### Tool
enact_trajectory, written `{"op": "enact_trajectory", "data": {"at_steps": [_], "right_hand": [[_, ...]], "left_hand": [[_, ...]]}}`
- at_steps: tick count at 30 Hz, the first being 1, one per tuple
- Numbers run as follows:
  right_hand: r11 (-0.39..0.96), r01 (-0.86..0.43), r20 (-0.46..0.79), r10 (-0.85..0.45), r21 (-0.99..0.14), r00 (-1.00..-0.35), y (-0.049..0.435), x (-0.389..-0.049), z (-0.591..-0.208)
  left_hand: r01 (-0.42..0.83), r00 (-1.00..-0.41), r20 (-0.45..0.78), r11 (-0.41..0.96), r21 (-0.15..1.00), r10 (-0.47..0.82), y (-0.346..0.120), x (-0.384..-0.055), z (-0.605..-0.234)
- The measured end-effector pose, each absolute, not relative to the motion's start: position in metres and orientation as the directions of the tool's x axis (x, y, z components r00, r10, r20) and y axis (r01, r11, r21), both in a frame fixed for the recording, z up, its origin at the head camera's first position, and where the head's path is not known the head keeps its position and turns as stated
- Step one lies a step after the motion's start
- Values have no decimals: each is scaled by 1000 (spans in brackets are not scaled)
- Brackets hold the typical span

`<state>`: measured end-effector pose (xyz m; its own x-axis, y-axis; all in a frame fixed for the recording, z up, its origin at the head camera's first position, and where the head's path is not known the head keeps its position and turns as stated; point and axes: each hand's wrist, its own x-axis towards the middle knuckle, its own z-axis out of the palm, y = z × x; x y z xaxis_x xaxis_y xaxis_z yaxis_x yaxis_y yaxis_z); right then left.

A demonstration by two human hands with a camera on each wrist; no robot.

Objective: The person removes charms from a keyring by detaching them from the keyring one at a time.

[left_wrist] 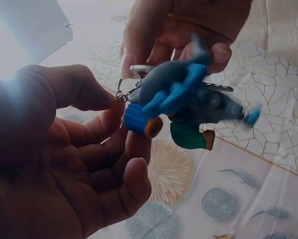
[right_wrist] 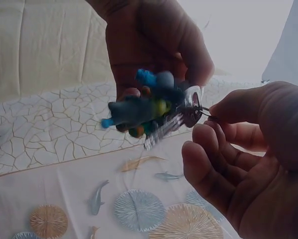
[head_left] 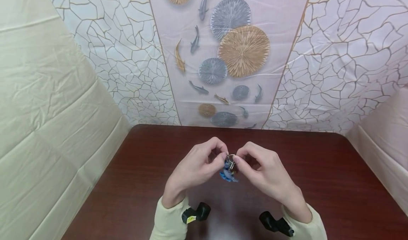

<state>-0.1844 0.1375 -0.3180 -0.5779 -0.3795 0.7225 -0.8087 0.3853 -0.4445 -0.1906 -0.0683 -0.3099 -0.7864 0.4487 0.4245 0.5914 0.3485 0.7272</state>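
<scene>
My left hand (head_left: 202, 163) and right hand (head_left: 267, 167) meet over the table, holding a keychain between them. Thumb and finger of the left pinch a short metal chain (left_wrist: 122, 96) beside a small rubbery figure (left_wrist: 163, 92) in grey, blue and green with orange feet. The right fingertips pinch a metal key ring (head_left: 232, 155). Silvery keys (right_wrist: 163, 132) hang from the ring next to the figure, partly blurred. Whether a key is coming off or on the ring cannot be told. In the head view the fingers hide part of the ring.
A dark reddish-brown table (head_left: 134, 197) lies under both hands. Behind it hangs a patterned cloth (head_left: 204, 101) with fish and round motifs; pale cloth (head_left: 63, 126) covers the left side. Black wrist cameras (head_left: 202, 211) sit at the sleeves.
</scene>
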Motion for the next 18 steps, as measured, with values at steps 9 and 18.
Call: {"op": "enact_trajectory", "data": {"at_steps": [9, 18], "right_hand": [[388, -816, 723, -394, -429, -568, 137, -185, -317], [388, -824, 744, -378, -414, -552, 137, -185, -320]], "left_hand": [[572, -775, 393, 284, 770, 495, -66, -195, -312], [476, -768, 319, 161, 865, 555, -65, -203, -318]]}}
